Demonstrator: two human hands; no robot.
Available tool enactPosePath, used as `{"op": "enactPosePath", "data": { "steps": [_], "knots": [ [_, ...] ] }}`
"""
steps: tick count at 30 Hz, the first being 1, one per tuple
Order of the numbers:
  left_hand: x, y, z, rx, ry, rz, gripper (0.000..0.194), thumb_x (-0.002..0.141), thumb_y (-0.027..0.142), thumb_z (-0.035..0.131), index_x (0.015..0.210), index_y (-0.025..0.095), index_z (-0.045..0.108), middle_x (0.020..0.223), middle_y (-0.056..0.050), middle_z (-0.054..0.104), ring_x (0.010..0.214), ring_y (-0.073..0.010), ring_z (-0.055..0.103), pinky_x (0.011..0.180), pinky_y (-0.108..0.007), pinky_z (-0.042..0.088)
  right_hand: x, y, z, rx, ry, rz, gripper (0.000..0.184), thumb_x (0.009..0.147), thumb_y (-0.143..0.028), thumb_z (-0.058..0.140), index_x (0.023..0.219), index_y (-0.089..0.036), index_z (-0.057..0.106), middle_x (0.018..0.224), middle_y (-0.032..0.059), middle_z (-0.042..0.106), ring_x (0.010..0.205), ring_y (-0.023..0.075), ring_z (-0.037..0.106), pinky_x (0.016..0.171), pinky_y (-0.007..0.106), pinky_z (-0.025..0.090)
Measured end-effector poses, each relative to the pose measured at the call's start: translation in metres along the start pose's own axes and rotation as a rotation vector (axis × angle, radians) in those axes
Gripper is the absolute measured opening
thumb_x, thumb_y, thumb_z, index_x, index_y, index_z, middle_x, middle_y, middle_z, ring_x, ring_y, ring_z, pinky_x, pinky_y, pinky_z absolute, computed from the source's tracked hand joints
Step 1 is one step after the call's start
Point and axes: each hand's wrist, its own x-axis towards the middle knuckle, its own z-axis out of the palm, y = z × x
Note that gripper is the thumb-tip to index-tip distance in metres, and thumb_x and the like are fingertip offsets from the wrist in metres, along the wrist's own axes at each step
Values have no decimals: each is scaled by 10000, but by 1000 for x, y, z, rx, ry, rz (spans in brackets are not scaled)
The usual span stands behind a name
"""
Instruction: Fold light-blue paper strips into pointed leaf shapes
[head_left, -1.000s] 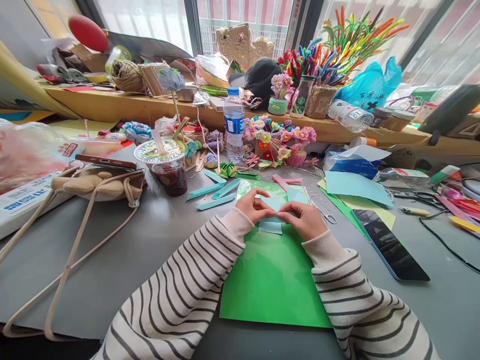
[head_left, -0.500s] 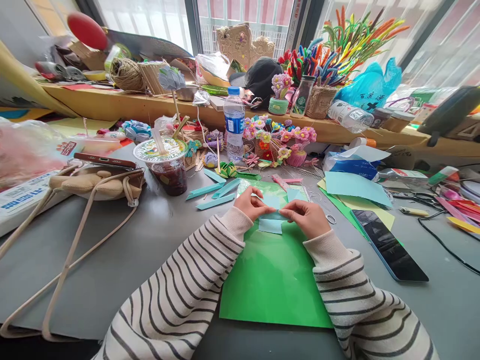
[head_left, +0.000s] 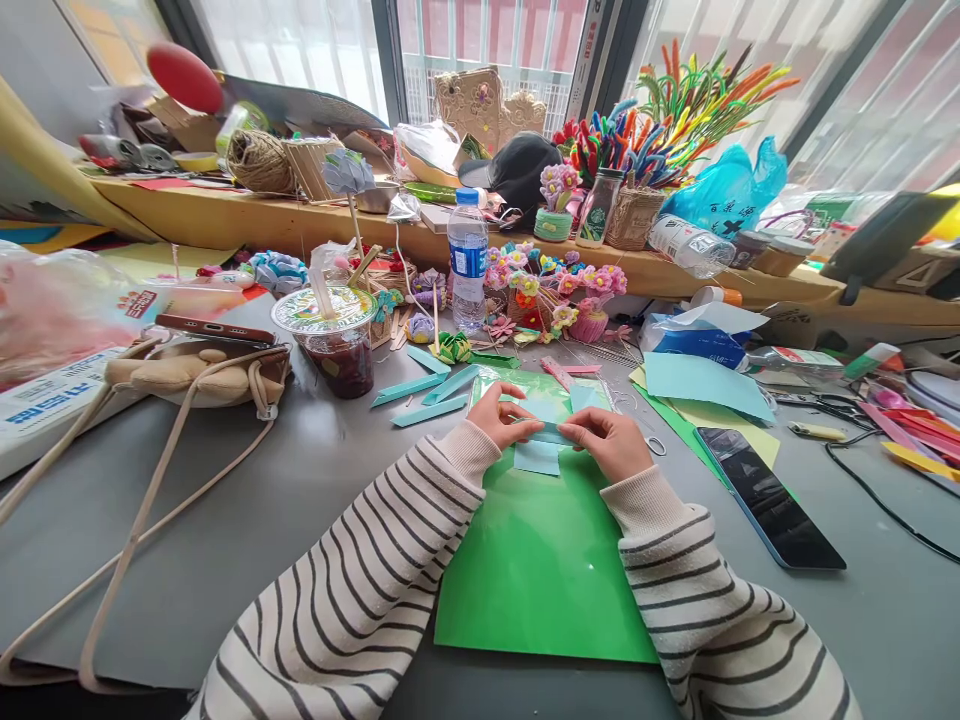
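Both hands pinch the two ends of a light-blue paper strip above a green sheet. My left hand has thumb and index finger closed on its left end; my right hand grips the right end the same way. Just below the strip lies a light-blue paper piece on the green sheet. Another blue piece shows behind my right fingers. Several folded blue strips lie on the table left of the sheet.
A drink cup and a water bottle stand beyond my left arm. On the right are a phone, blue paper and pliers. Crocheted flowers crowd the back below a cluttered wooden shelf.
The view has shifted slightly. Both hands stay pinched on the strip over the green sheet, and the strip now shows more plainly as a narrow band between the fingers.
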Motion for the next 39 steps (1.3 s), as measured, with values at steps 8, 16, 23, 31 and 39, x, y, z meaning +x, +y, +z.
{"op": "enactPosePath", "data": {
  "steps": [8, 16, 23, 31, 39],
  "knots": [
    [-3, -5, 0, 81, -79, 69, 415, 533, 261, 641, 835, 168, 373, 550, 36, 536, 453, -102, 531, 466, -263, 464, -1, -2, 10, -53, -26, -79, 211, 626, -361, 548, 641, -152, 578, 602, 21, 579, 563, 130, 507, 554, 242, 384],
    [-2, -4, -1, 31, -52, 70, 391, 532, 253, 642, 776, 169, 348, 525, 50, 527, 469, -99, 535, 469, -259, 471, 0, -1, 1, -210, 43, -59, 228, 646, -365, 519, 616, -147, 576, 516, 0, 522, 480, 106, 425, 481, 225, 326],
    [-1, -1, 1, 0, -14, 41, 399, 526, 230, 646, 761, 171, 329, 516, 56, 525, 475, -95, 536, 483, -273, 483, 2, 6, -3, -162, 134, -31, 260, 610, -410, 542, 570, -154, 566, 448, -16, 492, 438, 106, 432, 460, 228, 326],
    [1, -3, -4, -29, 43, 52, 379, 535, 219, 641, 745, 168, 330, 516, 58, 522, 482, -89, 534, 501, -285, 490, 4, 15, -17, -12, 338, 38, 281, 623, -435, 530, 616, -155, 551, 532, 15, 559, 476, 117, 499, 527, 259, 408],
    [-2, 2, -2, -66, 26, -2, 423, 494, 230, 671, 745, 162, 338, 521, 49, 539, 464, -92, 538, 497, -287, 492, 1, 4, 3, 83, 21, -10, 284, 601, -425, 555, 652, -147, 576, 485, -5, 532, 451, 116, 504, 465, 240, 403]
  ]
}}
